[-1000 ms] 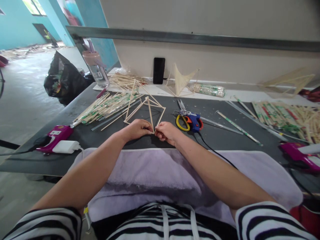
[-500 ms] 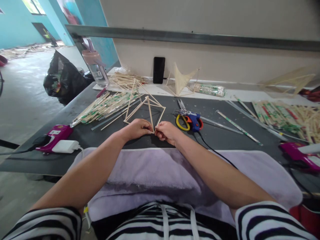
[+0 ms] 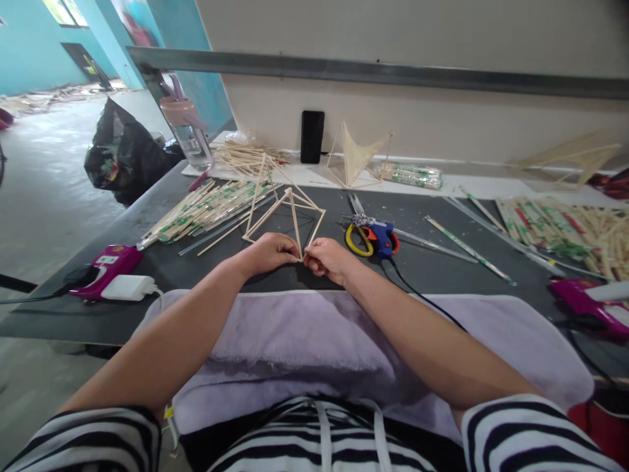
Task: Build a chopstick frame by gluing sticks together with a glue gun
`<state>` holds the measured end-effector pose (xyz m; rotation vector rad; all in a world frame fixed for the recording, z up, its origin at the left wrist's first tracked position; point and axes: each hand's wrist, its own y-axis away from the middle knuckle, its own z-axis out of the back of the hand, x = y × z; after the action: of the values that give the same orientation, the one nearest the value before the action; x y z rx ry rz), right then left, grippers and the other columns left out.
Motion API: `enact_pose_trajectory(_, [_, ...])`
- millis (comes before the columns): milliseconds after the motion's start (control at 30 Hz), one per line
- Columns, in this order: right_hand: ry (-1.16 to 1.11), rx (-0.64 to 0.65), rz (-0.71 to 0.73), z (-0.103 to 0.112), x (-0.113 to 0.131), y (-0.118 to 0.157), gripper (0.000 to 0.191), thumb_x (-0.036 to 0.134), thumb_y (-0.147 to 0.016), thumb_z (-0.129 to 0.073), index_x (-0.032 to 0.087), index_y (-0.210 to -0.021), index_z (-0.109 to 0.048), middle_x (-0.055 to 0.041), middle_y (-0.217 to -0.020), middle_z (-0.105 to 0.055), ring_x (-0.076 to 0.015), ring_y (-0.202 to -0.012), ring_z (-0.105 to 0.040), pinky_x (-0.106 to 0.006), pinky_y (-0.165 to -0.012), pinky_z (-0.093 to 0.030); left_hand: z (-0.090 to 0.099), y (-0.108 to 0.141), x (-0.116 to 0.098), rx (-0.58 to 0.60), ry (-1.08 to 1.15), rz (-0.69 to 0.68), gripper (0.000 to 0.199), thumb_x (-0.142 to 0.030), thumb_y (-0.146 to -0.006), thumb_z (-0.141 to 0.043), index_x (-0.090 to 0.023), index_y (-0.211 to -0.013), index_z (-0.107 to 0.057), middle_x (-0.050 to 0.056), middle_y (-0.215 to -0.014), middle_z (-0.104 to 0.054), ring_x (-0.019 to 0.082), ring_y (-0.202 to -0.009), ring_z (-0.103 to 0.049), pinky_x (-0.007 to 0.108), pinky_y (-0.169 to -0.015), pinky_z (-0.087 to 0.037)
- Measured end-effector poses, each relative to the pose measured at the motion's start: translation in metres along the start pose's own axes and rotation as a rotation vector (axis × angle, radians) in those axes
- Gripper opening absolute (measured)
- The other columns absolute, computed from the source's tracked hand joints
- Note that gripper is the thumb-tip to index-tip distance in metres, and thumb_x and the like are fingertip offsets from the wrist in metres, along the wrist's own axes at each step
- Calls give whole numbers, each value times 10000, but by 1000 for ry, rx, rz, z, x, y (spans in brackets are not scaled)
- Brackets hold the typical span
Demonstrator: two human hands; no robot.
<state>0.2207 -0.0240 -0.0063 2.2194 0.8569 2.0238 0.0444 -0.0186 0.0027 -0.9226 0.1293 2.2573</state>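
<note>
A frame of thin wooden sticks (image 3: 295, 219), joined in triangles with two raised peaks, stands on the dark grey table in front of me. My left hand (image 3: 276, 253) pinches its near corner from the left, fingertips at the foot of a slanting stick. From the right, my right hand (image 3: 324, 257) closes thumb and fingers on the same corner, where another stick comes down. The two hands' fingertips almost meet there, and they hide the joint itself. Right of my hands lie scissors (image 3: 359, 240) with yellow handles and a blue glue gun (image 3: 381, 238) with a black cord.
Packaged chopsticks (image 3: 216, 208) lie at the left, more (image 3: 550, 229) at the right. Behind stand a phone (image 3: 312, 137), a finished-looking stick model (image 3: 356, 157) and a bottle (image 3: 187, 134). A purple power strip (image 3: 111, 265) sits at the left edge. A lilac towel (image 3: 314, 334) covers the near edge.
Almost nothing differs. Both hands stay pinched at the same corner of the stick frame, and the view has shifted very slightly.
</note>
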Motion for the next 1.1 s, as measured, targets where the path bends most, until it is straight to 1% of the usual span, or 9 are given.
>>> enact_pose_trajectory(133, [8, 6, -7, 0, 1, 1, 242, 86, -827, -463, 173, -603, -439, 22, -367, -493, -61, -299, -345, -169, -316, -219, 0, 0, 0, 1, 6, -4, 93, -193, -787, -619, -150, -757, -696, 22, -797, -686, 128, -764, -628, 237, -743, -464])
enact_pose_trajectory(367, [2, -4, -10, 0, 1, 1, 208, 98, -812, -494, 176, -629, -432, 25, -393, -518, -57, -311, -355, -163, -320, -223, 0, 0, 2, 1, 4, 1, 104, -212, -791, -615, -160, -764, -701, 18, -803, -692, 131, -771, -629, 238, -745, -465])
enact_pose_trajectory(767, [-2, -12, -2, -1, 1, 1, 234, 99, -813, -528, 175, -614, -431, 22, -409, -526, -53, -310, -371, -157, -319, -224, 0, 0, 1, 1, 2, 6, 103, -204, -792, -615, -152, -761, -698, 22, -799, -685, 132, -764, -627, 239, -738, -463])
enact_pose_trajectory(967, [3, -6, -7, -1, 2, 2, 269, 68, -839, -442, 172, -590, -440, 21, -374, -499, -62, -295, -352, -169, -307, -227, 0, 0, 0, 7, -11, 0, 103, -201, -794, -609, -157, -767, -698, 21, -800, -687, 131, -763, -626, 238, -736, -463])
enact_pose_trajectory(1100, [5, -7, -8, -1, 2, 1, 279, 68, -847, -427, 172, -589, -439, 20, -377, -502, -61, -295, -349, -168, -309, -219, 1, 0, 0, 5, -10, -1, 107, -202, -792, -611, -148, -762, -698, 28, -802, -687, 132, -763, -628, 237, -738, -463])
